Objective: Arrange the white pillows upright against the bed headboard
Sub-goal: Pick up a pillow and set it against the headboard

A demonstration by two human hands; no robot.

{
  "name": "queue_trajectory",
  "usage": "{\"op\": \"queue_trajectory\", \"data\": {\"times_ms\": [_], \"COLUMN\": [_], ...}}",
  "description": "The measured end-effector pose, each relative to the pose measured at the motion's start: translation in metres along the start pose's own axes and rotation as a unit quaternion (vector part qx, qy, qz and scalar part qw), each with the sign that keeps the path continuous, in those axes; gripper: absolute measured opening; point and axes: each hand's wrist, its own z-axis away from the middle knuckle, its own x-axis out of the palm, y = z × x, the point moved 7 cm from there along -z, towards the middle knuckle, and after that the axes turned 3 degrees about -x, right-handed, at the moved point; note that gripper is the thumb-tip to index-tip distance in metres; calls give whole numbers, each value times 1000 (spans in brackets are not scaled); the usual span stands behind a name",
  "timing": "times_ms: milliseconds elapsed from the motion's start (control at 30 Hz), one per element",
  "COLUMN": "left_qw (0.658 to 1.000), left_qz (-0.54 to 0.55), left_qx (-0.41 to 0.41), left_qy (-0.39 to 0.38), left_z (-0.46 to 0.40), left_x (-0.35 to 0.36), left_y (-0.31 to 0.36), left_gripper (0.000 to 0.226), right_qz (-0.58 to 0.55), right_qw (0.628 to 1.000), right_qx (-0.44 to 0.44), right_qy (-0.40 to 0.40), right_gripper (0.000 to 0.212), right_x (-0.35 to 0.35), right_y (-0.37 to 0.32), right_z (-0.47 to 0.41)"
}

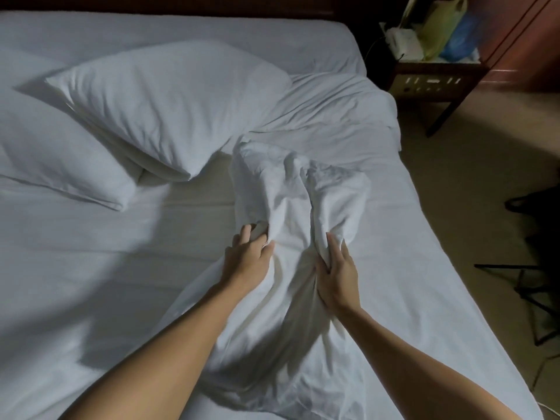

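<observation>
Two white pillows lie flat on the bed. One pillow (169,101) rests at the upper middle, overlapping a second pillow (60,159) at the left edge. A crumpled white cloth (300,189), limp like a sheet or empty pillowcase, lies bunched in the middle of the mattress. My left hand (248,256) grips a fold on its left side. My right hand (336,274) pinches a fold on its right side. The dark headboard (181,3) runs along the top, apart from both pillows.
The white fitted mattress (91,283) fills most of the view. A wooden bedside table (439,77) with a white phone, green and blue bags stands at the upper right. Beige floor (472,183) and dark metal legs (530,286) lie right of the bed.
</observation>
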Motion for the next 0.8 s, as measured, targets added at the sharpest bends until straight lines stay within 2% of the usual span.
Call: {"op": "queue_trajectory", "data": {"times_ms": [233, 400, 567, 700, 800], "left_qw": [999, 998, 995, 992, 989], "left_qz": [35, 56, 78, 91, 100], "left_qx": [12, 13, 8, -6, -11], "left_qy": [24, 37, 64, 88, 113], "left_z": [58, 97, 129, 156, 173], "left_x": [-35, -57, -45, -26, -15], "left_y": [70, 163, 260, 351, 420], "left_gripper": [30, 35, 37, 48, 48], "right_qz": [-10, 21, 29, 19, 0], "right_qw": [998, 994, 991, 983, 981], "right_qx": [-46, -92, -125, -171, -184], "right_qy": [40, 46, 42, 58, 65], "right_gripper": [53, 51, 46, 32, 33], "right_x": [-95, -196, -298, -392, -458], "right_y": [-35, -47, -22, 8, 28], "right_z": [36, 42, 41, 40, 40]}}
